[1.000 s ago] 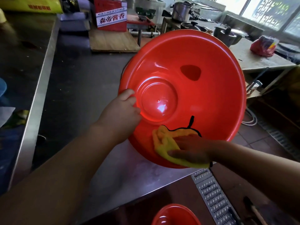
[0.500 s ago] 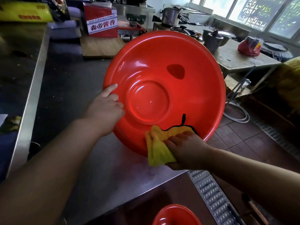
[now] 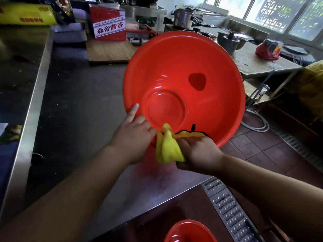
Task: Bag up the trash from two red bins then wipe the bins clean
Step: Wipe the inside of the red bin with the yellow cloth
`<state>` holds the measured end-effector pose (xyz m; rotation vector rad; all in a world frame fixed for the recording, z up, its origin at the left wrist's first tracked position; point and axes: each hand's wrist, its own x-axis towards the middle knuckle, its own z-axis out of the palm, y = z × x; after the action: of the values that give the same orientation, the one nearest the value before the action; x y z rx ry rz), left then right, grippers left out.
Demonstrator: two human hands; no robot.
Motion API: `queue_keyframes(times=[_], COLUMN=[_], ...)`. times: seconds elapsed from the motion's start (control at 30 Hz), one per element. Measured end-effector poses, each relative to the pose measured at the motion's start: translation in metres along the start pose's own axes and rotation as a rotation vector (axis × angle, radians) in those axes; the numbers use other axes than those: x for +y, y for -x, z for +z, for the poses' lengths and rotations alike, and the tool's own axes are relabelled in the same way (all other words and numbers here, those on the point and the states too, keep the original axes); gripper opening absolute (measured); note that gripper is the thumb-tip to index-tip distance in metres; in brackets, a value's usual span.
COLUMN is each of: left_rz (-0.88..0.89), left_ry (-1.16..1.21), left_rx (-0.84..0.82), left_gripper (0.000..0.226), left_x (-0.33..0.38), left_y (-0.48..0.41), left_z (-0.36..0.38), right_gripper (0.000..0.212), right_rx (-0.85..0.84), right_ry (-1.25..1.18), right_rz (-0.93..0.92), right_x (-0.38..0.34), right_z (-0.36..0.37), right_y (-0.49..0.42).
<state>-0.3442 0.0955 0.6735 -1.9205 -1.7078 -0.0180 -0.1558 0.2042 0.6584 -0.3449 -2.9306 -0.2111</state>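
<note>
**While tipped on edge: red basin, both hands at lower rim**

While propped up w/ open side toward cam, sits at front corner of long stainless-steel counter (image 3: 78,102): large round red plastic basin (image 3: 183,67). Contact w/ counter hidden behind hands.

Far left at back, flat yellow cardboard box (image 3: 26,13). Next along, red carton w/ white label (image 3: 108,23), standing on pale wooden board (image 3: 108,51).

Grasps basin's lower-left rim w/ left hand (image 3: 132,137), one digit straight along inner wall, rest curled.

Just right of that, bunched yellow cloth (image 3: 167,147) w/ black trim, draped over bottom rim, part inside, part hanging outside. Clenched in right hand (image 3: 197,151), fingers curled round it, pressed to rim.

Lower down, at bottom edge of view, second red plastic basin (image 3: 190,231), only partly seen. Right of it, perforated metal floor grate (image 3: 227,206).

Far right at back, crumpled red plastic bag (image 3: 267,49) on worn table (image 3: 253,63).
</note>
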Motion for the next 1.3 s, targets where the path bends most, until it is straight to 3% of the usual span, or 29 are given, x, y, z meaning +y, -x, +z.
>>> queue_keyframes(times=[0.23,0.33,0.43,0.57,0.67,0.77,0.83,0.9,0.97,1.07,1.17,1.3], left_rz=[0.045,0.119,0.138,0.204,0.224,0.230,0.213,0.192,0.182,0.162,0.144,0.138], left_ry=[0.106,0.130,0.113,0.065,0.079,0.094,0.103,0.102,0.101,0.110,0.123,0.123], left_rx=[0.048,0.008,-0.002,-0.004,0.054,0.111,0.150,0.157,0.157,0.166,0.162,0.178], left_gripper=[0.035,0.026,0.036,0.024,0.036,0.056,0.059,0.053,0.051,0.048,0.048,0.048], left_x=[-0.015,-0.024,-0.025,-0.022,-0.017,-0.010,-0.006,-0.005,-0.006,-0.008,-0.008,-0.008], left_y=[-0.007,-0.011,-0.016,-0.008,-0.002,-0.001,-0.002,-0.003,-0.004,-0.004,-0.002,0.000], left_z=[-0.007,-0.020,-0.025,-0.021,-0.021,-0.022,-0.022,-0.022,-0.021,-0.019,-0.018,-0.018], right_gripper=[0.073,0.068,0.058,0.078,0.079,0.110,0.092,0.052,0.041,0.061,0.073,0.080], right_rx=[-0.256,-0.459,-0.639,-0.789,-0.760,-0.701,-0.646,-0.597,-0.672,-0.781,-0.854,-0.814], right_ry=[-0.168,-0.353,-0.496,-0.616,-0.544,-0.431,-0.348,-0.288,-0.332,-0.451,-0.320,-0.234], right_rz=[0.205,0.226,0.245,0.299,0.322,0.473,0.539,0.561,0.518,0.474,0.393,0.396], right_x=[-0.001,0.005,0.011,0.010,0.009,0.029,0.032,0.028,0.022,0.021,0.027,0.028], right_z=[-0.035,-0.049,-0.041,-0.005,0.030,0.076,0.082,0.076,0.064,0.052,0.040,0.050], right_y=[0.012,0.014,0.009,-0.005,-0.019,-0.030,-0.039,-0.044,-0.044,-0.030,-0.011,-0.013])
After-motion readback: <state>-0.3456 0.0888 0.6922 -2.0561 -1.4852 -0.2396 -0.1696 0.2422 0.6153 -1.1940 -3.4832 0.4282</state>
